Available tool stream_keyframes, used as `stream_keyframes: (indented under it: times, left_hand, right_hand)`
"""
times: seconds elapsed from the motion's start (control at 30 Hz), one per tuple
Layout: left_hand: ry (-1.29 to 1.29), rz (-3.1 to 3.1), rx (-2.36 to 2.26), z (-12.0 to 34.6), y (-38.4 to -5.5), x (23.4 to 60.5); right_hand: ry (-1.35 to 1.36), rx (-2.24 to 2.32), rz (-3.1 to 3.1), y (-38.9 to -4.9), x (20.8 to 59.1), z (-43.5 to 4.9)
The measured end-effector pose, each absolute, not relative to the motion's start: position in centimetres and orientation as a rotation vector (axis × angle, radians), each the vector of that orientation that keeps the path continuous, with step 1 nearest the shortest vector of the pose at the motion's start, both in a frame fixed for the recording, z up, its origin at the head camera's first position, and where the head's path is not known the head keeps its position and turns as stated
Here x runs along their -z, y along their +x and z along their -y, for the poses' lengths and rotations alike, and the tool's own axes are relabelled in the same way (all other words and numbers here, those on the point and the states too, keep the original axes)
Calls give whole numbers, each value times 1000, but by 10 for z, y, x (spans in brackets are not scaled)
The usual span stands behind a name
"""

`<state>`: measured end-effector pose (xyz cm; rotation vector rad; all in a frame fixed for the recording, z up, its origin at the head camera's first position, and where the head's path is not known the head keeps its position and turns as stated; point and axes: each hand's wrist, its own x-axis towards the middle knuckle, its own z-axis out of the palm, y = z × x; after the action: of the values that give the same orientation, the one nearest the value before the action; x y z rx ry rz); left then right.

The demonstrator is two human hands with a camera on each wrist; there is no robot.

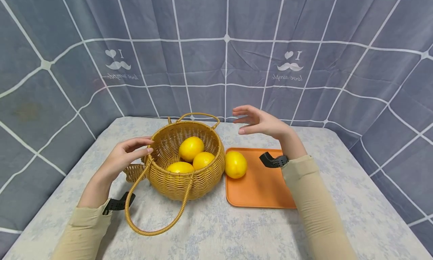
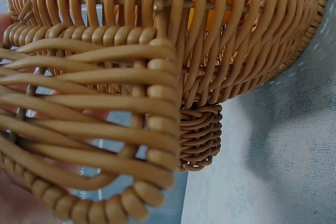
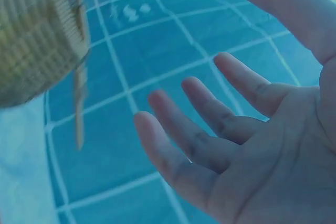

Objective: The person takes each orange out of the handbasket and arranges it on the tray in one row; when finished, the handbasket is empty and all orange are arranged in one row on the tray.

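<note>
Left hand (image 1: 122,155): fingers loosely extended at the left rim of the basket (image 1: 165,183); contact unclear. Right hand (image 1: 265,122): fingers parted, empty. Yellow fruit (image 1: 235,164) sits right of basket, on tray (image 1: 262,190); nudging the basket could roll it.

Head view: tray (image 1: 260,194), right end hidden behind right sleeve (image 1: 316,199); lowest fruit (image 1: 180,167) in basket (image 1: 186,183), centre-left, partly behind rim. Both sleeves run off bottom edge. Left wrist view: left hand (image 1: 123,156) mostly behind wicker, far left. Right wrist view: basket blurred, cropped upper left; right hand (image 3: 278,150) cropped at right.
</note>
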<state>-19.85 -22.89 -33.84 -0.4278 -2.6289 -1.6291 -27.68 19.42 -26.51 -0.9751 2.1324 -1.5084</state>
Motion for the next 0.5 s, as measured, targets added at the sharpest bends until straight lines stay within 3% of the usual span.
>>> stream_keyframes:
  times: [0.27, 0.5]
  left_hand:
    - [-427, 2630, 1620, 230, -200, 340]
    - [-428, 2627, 1634, 230, -201, 340]
  right_hand:
    - [-1104, 1439, -2060, -291, 228, -138]
    - [-1096, 1363, -2023, -302, 221, -84]
